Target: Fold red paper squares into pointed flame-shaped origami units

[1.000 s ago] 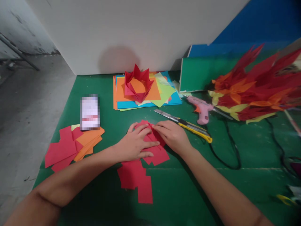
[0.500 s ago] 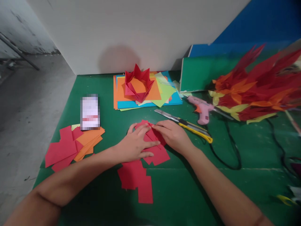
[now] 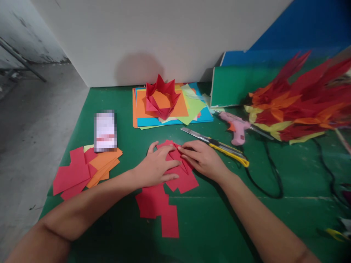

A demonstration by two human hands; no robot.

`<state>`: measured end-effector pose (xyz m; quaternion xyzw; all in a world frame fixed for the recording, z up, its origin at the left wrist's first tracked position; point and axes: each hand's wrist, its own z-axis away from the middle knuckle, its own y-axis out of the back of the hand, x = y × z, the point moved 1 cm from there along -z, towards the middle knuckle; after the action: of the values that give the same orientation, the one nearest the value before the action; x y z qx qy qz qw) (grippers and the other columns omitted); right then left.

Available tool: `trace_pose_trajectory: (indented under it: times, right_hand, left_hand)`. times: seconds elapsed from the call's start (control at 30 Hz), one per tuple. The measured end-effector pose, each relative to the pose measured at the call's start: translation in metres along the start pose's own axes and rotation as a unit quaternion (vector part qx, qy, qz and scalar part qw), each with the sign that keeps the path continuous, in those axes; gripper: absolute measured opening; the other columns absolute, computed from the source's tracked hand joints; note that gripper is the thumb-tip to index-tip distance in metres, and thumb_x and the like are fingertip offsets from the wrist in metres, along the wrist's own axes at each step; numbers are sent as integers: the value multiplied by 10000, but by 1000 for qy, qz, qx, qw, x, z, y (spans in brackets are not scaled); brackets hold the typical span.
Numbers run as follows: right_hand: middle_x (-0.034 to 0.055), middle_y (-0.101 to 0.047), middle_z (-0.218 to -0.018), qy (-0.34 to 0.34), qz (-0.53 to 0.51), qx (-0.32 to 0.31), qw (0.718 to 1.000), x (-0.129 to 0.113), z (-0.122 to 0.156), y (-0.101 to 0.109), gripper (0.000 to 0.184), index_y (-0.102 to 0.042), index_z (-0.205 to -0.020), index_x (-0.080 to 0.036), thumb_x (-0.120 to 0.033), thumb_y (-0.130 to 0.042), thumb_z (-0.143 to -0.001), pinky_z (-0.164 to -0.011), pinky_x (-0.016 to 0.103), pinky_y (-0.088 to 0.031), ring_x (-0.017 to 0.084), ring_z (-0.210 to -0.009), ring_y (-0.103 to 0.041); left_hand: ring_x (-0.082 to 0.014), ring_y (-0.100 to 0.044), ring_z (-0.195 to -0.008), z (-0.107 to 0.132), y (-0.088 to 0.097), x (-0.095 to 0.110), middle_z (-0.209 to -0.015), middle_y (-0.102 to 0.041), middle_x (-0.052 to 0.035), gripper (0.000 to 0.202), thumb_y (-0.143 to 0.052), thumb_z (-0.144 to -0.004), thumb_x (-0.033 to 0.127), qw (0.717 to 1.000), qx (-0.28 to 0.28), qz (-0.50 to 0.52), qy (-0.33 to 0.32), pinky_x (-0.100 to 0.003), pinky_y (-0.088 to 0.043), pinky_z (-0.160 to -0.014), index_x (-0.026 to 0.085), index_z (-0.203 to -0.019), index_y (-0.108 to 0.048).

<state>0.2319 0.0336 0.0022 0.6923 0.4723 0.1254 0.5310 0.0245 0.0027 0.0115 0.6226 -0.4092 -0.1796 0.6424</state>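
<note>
Under both hands lies a small pile of red paper pieces point(image 3: 188, 181), the top one creased with folds. My left hand point(image 3: 155, 166) rests on the pile's left side, fingers spread and pressing the paper flat. At the upper right of the pile, my right hand point(image 3: 204, 159) has thumb and fingers pinched on a folded edge of the red paper; the fingertips partly hide it. More red paper pieces point(image 3: 157, 202) lie just below the hands. A yellow box cutter point(image 3: 216, 145) with its blade out lies beyond my right hand.
A red folded-paper crown point(image 3: 161, 98) sits on coloured sheets point(image 3: 142, 122) by the white wall. Right are a pink glue gun point(image 3: 237, 128), its black cord point(image 3: 278, 179) and a red-orange paper flame point(image 3: 298, 98). Left, a phone point(image 3: 105, 131) rests on orange paper pieces point(image 3: 102, 164).
My left fingers have drawn slightly back to the left, baring more of the creased red paper. My right fingers have curled in closer on the fold. The loose pieces below shifted a little.
</note>
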Motion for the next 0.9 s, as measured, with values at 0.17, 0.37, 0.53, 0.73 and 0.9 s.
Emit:
trace_pose_trajectory:
  times: [0.17,0.37,0.53,0.73,0.9]
  right_hand:
    - [115,-661,-972,-2,14,2,1000,-1,-1,0,222,-665,-1056,-172,-212,-501,-911,-751,369,-515,215,-889,-582]
    - [112,-666,-957,1,17,1,1000,-1,-2,1,228,-670,-1056,-172,-221,-497,-914,-739,366,-520,212,-875,-586]
    - [108,-670,-961,-2,22,0,1000,-1,-2,1,237,-674,-1052,-187,-230,-481,-922,-741,370,-524,211,-874,-592]
    - [117,-671,-959,10,33,-1,999,-2,-2,2,216,-675,-1020,-160,-209,-494,-913,-745,365,-524,214,-874,-587]
    - [112,-665,-962,1,52,4,999,-4,-3,1,206,-669,-1006,-176,-208,-489,-911,-769,390,-520,222,-880,-586]
  left_hand:
    - [-307,-311,-1357,0,1,1,-1447,-342,-213,371,-444,-913,488,1000,2,-1,3,-607,-203,-1048,241,-1133,-611]
    - [-334,-283,-1373,0,1,3,-1467,-337,-204,390,-452,-904,509,1000,3,-24,2,-617,-198,-1048,244,-1142,-610]
    - [-353,-281,-1371,0,2,3,-1464,-352,-188,427,-451,-889,547,999,-2,-38,7,-647,-170,-1050,257,-1165,-601]
    - [-324,-309,-1360,-2,6,-2,-1441,-400,-179,660,-400,-858,651,1000,-5,-21,19,-635,-48,-1097,193,-1328,-468]
    - [-296,-361,-1329,-4,4,-9,-1372,-499,-137,833,-305,-818,747,999,26,8,41,-588,87,-1116,166,-1413,-356]
